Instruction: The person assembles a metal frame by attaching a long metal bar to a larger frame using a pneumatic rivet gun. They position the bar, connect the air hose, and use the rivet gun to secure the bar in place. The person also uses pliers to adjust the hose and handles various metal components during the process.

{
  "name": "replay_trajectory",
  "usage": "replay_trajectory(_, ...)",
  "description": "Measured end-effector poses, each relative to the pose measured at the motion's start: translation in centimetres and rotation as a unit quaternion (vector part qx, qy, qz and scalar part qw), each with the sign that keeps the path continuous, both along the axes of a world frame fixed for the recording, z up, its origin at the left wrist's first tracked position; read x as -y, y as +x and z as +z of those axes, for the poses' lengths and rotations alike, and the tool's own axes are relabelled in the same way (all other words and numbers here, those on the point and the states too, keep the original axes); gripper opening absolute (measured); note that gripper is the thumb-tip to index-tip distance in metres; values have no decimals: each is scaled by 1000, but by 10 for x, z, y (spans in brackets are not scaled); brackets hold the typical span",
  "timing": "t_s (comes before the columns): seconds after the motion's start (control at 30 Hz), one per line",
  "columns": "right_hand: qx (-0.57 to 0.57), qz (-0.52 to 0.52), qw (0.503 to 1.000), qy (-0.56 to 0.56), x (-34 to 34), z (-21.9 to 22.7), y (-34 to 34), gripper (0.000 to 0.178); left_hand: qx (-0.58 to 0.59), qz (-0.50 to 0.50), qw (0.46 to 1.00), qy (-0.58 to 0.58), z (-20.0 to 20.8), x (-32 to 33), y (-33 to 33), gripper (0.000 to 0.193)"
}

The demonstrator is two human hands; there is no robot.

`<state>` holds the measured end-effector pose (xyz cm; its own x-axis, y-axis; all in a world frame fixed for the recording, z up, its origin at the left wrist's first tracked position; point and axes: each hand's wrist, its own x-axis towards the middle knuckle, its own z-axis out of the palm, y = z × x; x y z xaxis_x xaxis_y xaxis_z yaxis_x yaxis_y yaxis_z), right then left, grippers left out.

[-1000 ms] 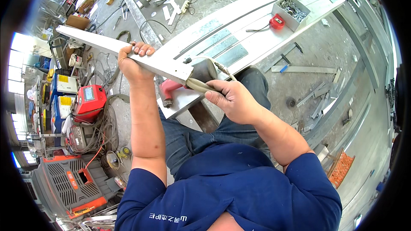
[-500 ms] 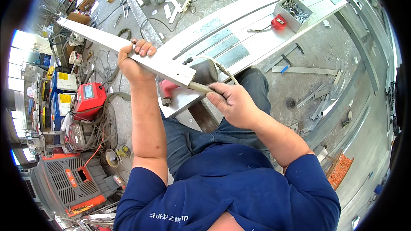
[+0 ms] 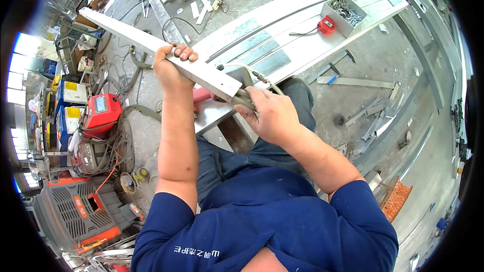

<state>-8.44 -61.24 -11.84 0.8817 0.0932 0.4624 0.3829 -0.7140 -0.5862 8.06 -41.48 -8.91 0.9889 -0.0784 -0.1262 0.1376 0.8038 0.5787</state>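
Observation:
My left hand (image 3: 174, 68) is wrapped round a long white rectangular metal tube (image 3: 136, 35), which slopes from the far left down to my lap. At its near end my right hand (image 3: 275, 113) is closed, thumb against fingers, on a grey-beige strip-like piece (image 3: 244, 102). That piece touches or overlaps the tube's end; whether it goes inside cannot be made out. Partly behind the tube lies a pink-red handled tool (image 3: 202, 94), with a dark body and a pale hose (image 3: 259, 75) close by, on the white slatted panel (image 3: 307, 45).
On the panel stand an open box (image 3: 354, 29) of screws and a red tape measure (image 3: 326, 24). A blue-handled clamp (image 3: 333, 73) and metal offcuts (image 3: 373, 116) lie on the floor at right. Tangled cables, a red machine (image 3: 101, 111) and an orange-grey machine (image 3: 75, 216) occupy the left.
The white tube and my left hand have shifted right. My right hand has come up against the tube's near end, and less of the grey-beige piece shows between them.

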Motion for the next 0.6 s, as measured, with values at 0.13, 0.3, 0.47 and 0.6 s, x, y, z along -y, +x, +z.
replay_trajectory(0.13, -109, 1, 992, 67, 21, 9, 2, 73, -10, 14, 1000, 2, -7, 7, -3, 12)
replay_trajectory(0.3, -198, 59, 970, 124, 41, 17, 35, 100, -19, -22, 999, 24, -20, 35, -14, 15)
replay_trajectory(0.47, -361, 137, 921, 55, 51, 25, 64, 87, 10, -115, 989, 93, -35, 66, -18, 14)
replay_trajectory(0.6, -356, 66, 909, 208, 80, 2, 54, 77, 30, -178, 894, 411, -27, 76, -8, 60)
